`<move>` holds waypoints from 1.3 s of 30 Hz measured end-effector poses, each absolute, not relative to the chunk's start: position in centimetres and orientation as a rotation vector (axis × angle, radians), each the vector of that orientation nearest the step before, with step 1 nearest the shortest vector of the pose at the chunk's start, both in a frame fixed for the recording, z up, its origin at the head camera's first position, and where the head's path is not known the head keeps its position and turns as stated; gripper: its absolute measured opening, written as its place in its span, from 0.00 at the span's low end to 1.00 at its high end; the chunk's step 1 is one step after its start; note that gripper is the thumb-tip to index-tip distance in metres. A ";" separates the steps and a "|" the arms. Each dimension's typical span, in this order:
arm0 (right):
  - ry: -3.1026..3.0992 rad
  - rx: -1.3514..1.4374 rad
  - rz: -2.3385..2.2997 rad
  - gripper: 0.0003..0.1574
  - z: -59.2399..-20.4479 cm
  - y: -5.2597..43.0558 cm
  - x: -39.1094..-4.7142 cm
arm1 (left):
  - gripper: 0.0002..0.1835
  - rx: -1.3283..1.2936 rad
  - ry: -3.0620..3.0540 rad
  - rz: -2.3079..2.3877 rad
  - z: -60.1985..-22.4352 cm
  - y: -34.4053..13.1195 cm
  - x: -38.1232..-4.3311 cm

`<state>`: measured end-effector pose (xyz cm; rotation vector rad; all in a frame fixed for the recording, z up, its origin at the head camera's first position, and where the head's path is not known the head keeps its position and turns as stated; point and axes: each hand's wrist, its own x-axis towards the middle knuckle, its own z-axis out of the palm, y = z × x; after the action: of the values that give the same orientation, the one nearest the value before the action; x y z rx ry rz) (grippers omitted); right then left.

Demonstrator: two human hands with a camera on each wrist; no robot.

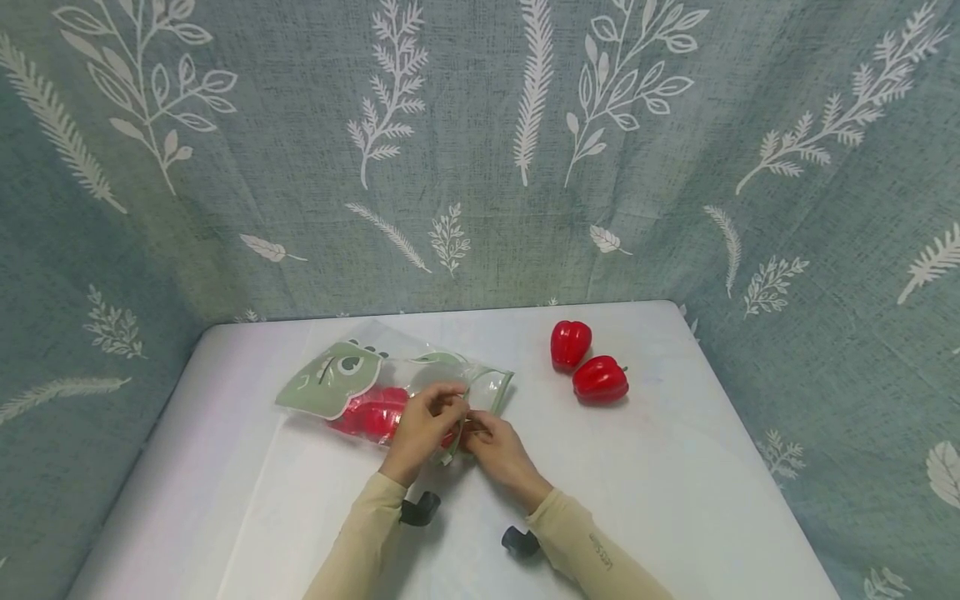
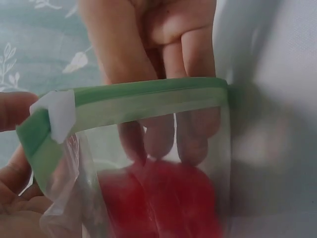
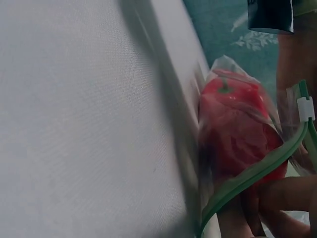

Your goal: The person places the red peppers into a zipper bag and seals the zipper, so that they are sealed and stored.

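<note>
Both hands, left hand (image 1: 422,423) and right hand (image 1: 497,450), pinch the clear green-edged zip bag (image 1: 390,385) (red peppers inside); keep the green seal strip (image 2: 148,101) taut while drawing the white slider (image 2: 55,118).

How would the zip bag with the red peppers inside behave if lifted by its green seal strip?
The zip bag is thin clear film that creases near both hands, so it would likely sag. The red peppers inside would probably slide toward the low end. The green seal strip already bends in the left wrist view, so it looks flexible rather than stiff.

Cream sleeves (image 1: 360,542) — black wrist straps (image 1: 420,508)
</note>
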<state>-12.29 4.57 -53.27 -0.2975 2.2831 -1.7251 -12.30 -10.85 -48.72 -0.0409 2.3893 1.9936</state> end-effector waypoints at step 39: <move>2.453 -0.258 -1.781 0.22 -50.1 10.1 -12.9 | 0.16 -0.144 2.312 1.978 -48.6 -11.2 -12.2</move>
<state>-12.93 10.11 -50.14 -0.2582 2.4526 -1.7813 -12.22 -11.19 -48.56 -0.1438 2.3124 1.9780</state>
